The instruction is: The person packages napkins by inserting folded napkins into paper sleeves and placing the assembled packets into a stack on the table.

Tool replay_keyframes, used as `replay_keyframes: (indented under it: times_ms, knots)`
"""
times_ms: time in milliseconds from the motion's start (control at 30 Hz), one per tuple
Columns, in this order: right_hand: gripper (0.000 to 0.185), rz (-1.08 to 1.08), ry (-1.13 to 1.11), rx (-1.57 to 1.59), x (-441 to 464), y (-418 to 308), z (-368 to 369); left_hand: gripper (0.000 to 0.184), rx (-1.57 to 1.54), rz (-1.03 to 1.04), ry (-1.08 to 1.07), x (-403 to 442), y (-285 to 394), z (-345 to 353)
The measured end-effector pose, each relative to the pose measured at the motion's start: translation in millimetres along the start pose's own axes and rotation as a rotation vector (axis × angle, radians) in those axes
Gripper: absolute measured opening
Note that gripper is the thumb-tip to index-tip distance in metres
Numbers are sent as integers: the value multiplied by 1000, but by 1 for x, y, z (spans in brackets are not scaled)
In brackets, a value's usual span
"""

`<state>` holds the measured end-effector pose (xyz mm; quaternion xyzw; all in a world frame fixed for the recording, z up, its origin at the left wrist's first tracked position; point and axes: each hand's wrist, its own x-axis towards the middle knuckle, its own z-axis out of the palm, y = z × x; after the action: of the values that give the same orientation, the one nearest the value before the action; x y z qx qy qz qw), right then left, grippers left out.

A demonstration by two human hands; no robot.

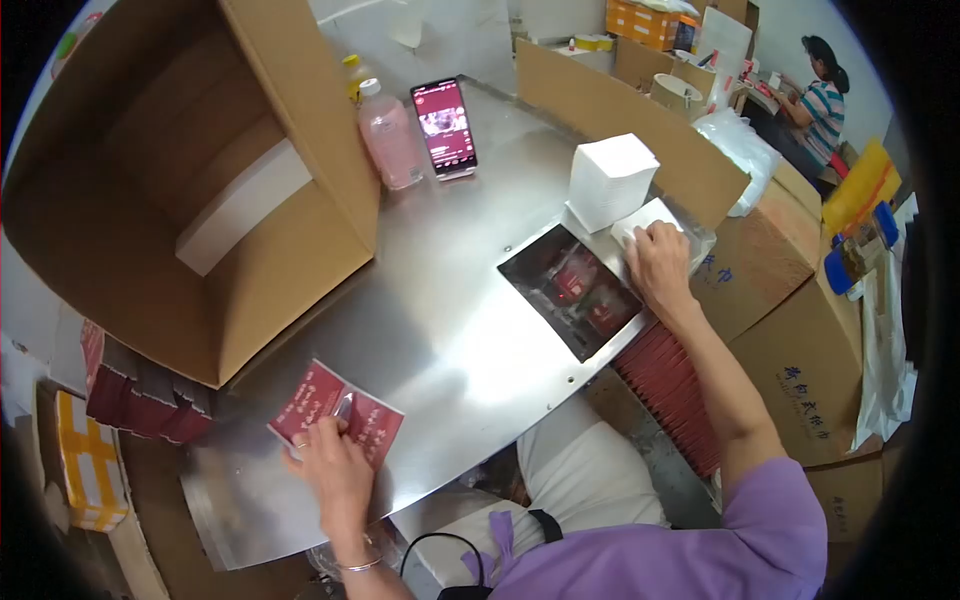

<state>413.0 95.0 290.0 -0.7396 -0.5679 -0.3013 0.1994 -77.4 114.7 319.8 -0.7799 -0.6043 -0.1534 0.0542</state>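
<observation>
My left hand lies at the front left of the metal table, fingers curled onto a red printed packet with pale lettering. A small shiny spot shows by its fingertips; I cannot make out what it is. On the right, my right hand has its fingers bent over a low pile of white folded napkins. Just behind that pile rises a taller stack of white napkins. Left of my right hand, a dark rectangle in the tabletop shows blurred red shapes; whether opening or panel, I cannot tell.
A large open carton fills the left side. A bottle of pink liquid and a lit phone stand at the back. Red packets are packed below the right edge. Cartons line the right; another person sits beyond.
</observation>
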Motion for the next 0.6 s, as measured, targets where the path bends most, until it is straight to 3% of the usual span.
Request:
replay_keyframes:
  times_ms: [100,167,233,300,367,400,433,467,500,533,567,600]
  knots:
    - [18,88,-75,136,5,7,-3,12,-33,44,127,8,4,-21]
    - [15,86,-40,161,6,8,-5,10,-273,20,136,15,32,-39]
    - [12,89,1,238,6,8,-4,11,-402,274,119,15,69,-23]
    - [17,105,12,246,4,12,-5,29,-573,430,12,14,101,13]
    - [31,31,144,262,7,3,-12,30,-527,512,-31,8,131,28]
    - [38,32,106,391,5,-19,-18,33,-601,541,-28,9,143,26]
    - [44,-59,65,517,0,-55,-33,36,-673,569,-24,13,150,23]
    - [44,-394,153,504,-9,-87,-43,51,-664,553,-9,13,147,31]
    - [42,-538,-559,261,-3,-132,-95,56,-655,513,-28,14,140,24]
    - [40,-712,-389,622,-20,-149,-116,62,-646,477,-44,16,131,17]
    - [32,-755,-114,716,-68,-157,-103,71,-507,474,-73,17,118,16]
    - [27,-696,-56,667,-66,-162,-80,72,-436,396,-57,17,121,16]
